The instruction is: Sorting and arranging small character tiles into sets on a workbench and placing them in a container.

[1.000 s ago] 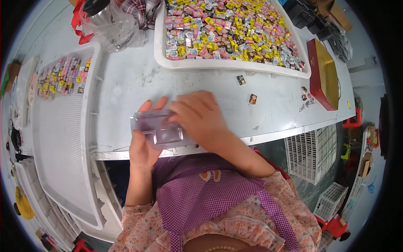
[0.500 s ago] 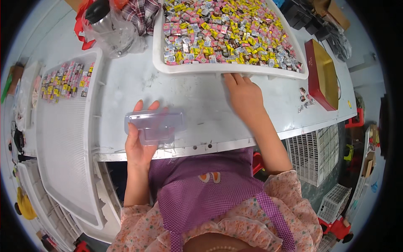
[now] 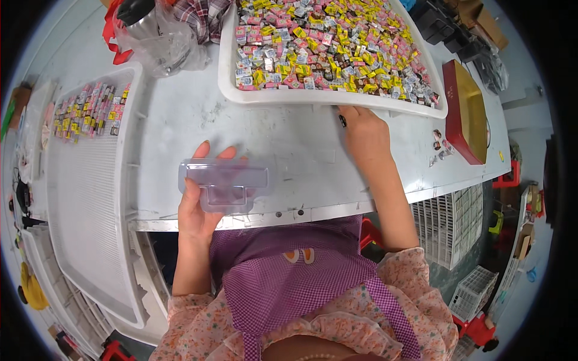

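My left hand (image 3: 197, 207) grips a clear plastic tray (image 3: 227, 180) with a T-shaped recess, thumb on its near side and fingers behind it. The recess looks bare. At the front rim of a large white bin (image 3: 337, 96), my right hand (image 3: 366, 135) is curled, its fingertips partly hidden by the rim. A small dark piece (image 3: 342, 121) shows at its thumb side, seemingly pinched there. Small box-shaped pieces (image 3: 325, 51) in pink, yellow, white and brown fill the bin.
A white mesh tray (image 3: 90, 192) on the left carries rows of similar pieces (image 3: 90, 111). A bagged steel jug (image 3: 141, 24) stands at the back left. On the right are a red box with a gold inside (image 3: 466, 114) and a few loose pieces (image 3: 441, 146). White crates (image 3: 448, 228) stand below.
My right hand has shifted slightly right and drawn nearer, and a small dark piece now shows at its thumb side. The clear tray in my left hand has tilted to face up more.
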The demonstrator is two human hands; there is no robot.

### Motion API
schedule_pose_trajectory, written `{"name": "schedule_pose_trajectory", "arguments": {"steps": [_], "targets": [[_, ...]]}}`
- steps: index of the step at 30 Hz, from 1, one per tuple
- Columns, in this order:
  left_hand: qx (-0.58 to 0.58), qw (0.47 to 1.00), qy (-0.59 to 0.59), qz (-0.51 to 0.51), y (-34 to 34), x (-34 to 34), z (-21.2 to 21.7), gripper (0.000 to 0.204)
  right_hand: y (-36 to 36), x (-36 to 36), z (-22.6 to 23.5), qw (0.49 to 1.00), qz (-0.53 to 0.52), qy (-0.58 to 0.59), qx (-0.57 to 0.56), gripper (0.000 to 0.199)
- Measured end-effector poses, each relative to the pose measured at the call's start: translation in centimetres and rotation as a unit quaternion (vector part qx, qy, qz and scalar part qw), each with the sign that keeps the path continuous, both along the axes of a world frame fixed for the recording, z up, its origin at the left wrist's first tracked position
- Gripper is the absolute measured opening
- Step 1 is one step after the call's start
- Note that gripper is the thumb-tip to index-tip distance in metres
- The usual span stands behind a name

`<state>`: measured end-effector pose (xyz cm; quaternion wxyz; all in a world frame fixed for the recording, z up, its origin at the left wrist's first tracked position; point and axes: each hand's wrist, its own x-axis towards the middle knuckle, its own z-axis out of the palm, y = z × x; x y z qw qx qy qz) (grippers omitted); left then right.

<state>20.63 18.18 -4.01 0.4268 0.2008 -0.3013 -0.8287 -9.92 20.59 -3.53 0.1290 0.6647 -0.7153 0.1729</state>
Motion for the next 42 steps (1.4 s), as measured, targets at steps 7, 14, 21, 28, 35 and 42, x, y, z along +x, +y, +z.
{"name": "schedule_pose_trajectory", "arguments": {"steps": [7,14,21,28,35,42], "targets": [[-0.009,1.0,-0.012,-0.003,-0.1,-0.2,0.0,0.072,-1.3,-1.3,0.5,1.0,-0.005,-0.006,0.001,0.026],[-0.023,0.999,0.018,-0.021,-0.1,0.0,-0.3,0.071,-2.1,-0.3,0.7,0.999,0.003,-0.017,0.033,0.019],[-0.011,0.999,0.026,-0.019,-0.1,0.1,-0.4,0.072,0.5,-0.2,0.1,0.997,-0.013,0.027,0.076,0.032],[-0.023,0.999,0.028,-0.024,-0.2,0.2,-0.4,0.071,4.4,-2.9,1.4,0.997,-0.009,0.027,0.066,0.032],[0.009,1.0,0.01,0.01,0.0,0.1,-0.2,0.072,-3.8,-0.1,2.1,0.979,0.099,-0.025,-0.176,0.039],[0.017,0.995,0.093,0.008,-0.1,0.3,-0.5,0.069,-5.5,0.8,-0.2,0.973,0.091,-0.102,-0.187,0.032]]}}
